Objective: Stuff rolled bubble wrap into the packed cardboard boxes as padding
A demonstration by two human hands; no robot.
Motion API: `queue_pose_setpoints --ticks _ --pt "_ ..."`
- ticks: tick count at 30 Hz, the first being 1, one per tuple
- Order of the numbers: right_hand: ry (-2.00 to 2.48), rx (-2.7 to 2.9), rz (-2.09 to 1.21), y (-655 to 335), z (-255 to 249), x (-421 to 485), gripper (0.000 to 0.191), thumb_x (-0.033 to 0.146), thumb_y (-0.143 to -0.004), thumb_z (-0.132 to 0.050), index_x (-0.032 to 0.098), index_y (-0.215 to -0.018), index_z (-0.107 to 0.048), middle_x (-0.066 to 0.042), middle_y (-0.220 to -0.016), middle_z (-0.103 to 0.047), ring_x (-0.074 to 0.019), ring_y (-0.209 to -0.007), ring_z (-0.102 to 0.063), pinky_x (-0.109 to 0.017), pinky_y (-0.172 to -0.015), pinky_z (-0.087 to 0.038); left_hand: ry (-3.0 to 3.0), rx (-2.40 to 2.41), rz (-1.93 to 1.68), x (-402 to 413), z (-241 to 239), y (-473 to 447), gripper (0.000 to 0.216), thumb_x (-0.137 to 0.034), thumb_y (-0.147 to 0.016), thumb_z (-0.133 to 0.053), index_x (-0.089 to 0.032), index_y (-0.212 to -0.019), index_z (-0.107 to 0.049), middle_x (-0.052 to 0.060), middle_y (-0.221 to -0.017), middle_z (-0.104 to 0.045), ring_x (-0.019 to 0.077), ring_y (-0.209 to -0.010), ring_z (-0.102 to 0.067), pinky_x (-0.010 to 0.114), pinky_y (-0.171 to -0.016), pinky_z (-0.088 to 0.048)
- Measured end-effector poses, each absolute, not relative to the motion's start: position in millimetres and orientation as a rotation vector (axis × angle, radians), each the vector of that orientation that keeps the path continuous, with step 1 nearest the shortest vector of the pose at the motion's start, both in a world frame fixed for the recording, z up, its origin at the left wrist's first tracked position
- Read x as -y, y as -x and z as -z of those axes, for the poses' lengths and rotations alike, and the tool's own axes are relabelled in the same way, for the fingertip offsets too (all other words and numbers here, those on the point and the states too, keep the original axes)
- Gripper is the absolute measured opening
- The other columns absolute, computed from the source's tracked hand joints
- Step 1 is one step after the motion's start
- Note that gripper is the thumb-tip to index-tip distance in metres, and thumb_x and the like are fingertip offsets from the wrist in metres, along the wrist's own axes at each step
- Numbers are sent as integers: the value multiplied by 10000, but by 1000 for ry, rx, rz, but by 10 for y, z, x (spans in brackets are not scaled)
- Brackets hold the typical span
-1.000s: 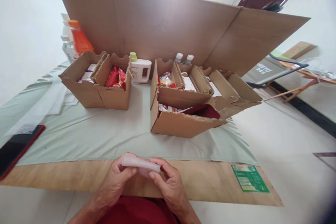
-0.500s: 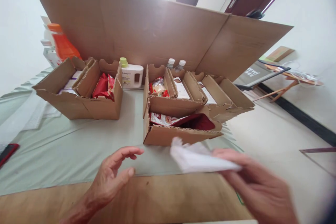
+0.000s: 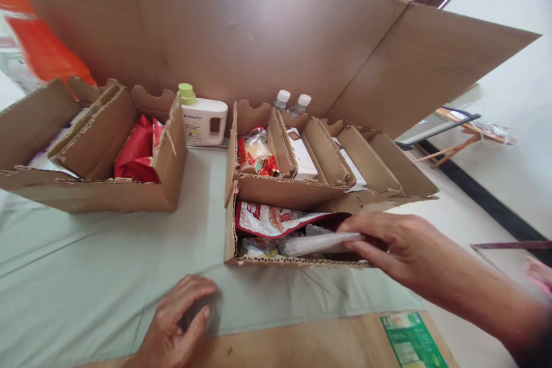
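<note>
My right hand [image 3: 388, 241] reaches from the right into the near compartment of a cardboard box [image 3: 297, 262] and pinches a flat white packet [image 3: 321, 243], which lies inside among other snack packets [image 3: 271, 219]. My left hand [image 3: 175, 322] rests on the pale green cloth [image 3: 86, 264] in front of that box, fingers loosely curled, holding nothing.
A second cardboard box [image 3: 99, 195] at the left holds red packets [image 3: 138, 152]. A white bottle with a green cap [image 3: 202, 118] and two small clear bottles [image 3: 291, 102] stand by the tall cardboard wall [image 3: 259, 29]. An orange bottle [image 3: 43, 46] is far left. A green label [image 3: 411, 342] lies near right.
My right hand carried the white packet forward from in front of me into the near box compartment. My left hand let go of it and dropped onto the cloth. The view moved closer.
</note>
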State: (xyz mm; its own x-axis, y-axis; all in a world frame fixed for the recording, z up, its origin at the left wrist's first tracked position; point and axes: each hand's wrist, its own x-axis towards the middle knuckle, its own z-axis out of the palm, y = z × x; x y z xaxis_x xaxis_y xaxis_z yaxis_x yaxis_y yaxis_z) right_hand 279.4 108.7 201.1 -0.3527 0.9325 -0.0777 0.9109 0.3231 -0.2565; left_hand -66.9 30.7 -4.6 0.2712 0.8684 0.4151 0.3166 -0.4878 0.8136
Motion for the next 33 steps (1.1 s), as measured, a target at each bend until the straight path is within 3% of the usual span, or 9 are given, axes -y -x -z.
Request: queue_pose_setpoints --ticks 6,11,17,22,26,33 --pt "1842 2630 -773 -2576 -1771 -1294 204 242 -873 -564 268 -779 -743 -15 -758 -770 -187 -663 -698 -280 -602 -468 -1919 -1068 -1153 -343 42 693 319 -108 -881 -589 -276 -1140 -669 49 -959 -787 199 -886 -764 264 -794 -625" --pt "1893 2688 -731 -2506 -1720 -1357 217 232 -874 -578 250 -668 -645 -27 -709 -738 -184 -595 -663 -283 -564 -418 -1891 -1065 -1141 -348 68 708 339 -100 -869 -605 -280 -1149 -667 50 -956 -790 210 -878 -766 270 -782 -626" --pt "1915 2717 -634 -2439 -1702 -1347 200 241 -888 -614 253 -702 -686 -22 -722 -747 -185 -597 -667 -281 -560 -406 -1908 -1070 -1091 -375 16 710 291 -127 -887 -598 -269 -1130 -670 59 -964 -785 206 -882 -761 257 -781 -620" --pt "2027 2951 -409 -2238 -1604 -1364 171 233 -861 -663 219 -706 -734 -92 -779 -778 -264 -693 -732 -324 -592 -441 -1906 -1076 -1079 -365 16 712 257 -130 -885 -609 -265 -1090 -683 49 -946 -784 195 -862 -758 240 -771 -611" --pt "2146 2890 -306 -2232 -1709 -1344 126 314 -837 -733 198 -819 -779 -134 -846 -794 -322 -759 -750 -360 -617 -471 -1897 -1096 -1090 -335 32 699 219 -162 -894 -608 -259 -1054 -721 55 -920 -792 212 -842 -765 258 -753 -611" --pt "1862 2233 -95 -2754 -2251 -702 350 572 -942 -562 300 -969 -779 -30 -906 -795 -209 -710 -718 -307 -562 -502 -1791 -1205 -1103 -251 -25 805 216 -245 -916 -642 -285 -1098 -749 55 -1045 -783 218 -955 -750 268 -823 -599"
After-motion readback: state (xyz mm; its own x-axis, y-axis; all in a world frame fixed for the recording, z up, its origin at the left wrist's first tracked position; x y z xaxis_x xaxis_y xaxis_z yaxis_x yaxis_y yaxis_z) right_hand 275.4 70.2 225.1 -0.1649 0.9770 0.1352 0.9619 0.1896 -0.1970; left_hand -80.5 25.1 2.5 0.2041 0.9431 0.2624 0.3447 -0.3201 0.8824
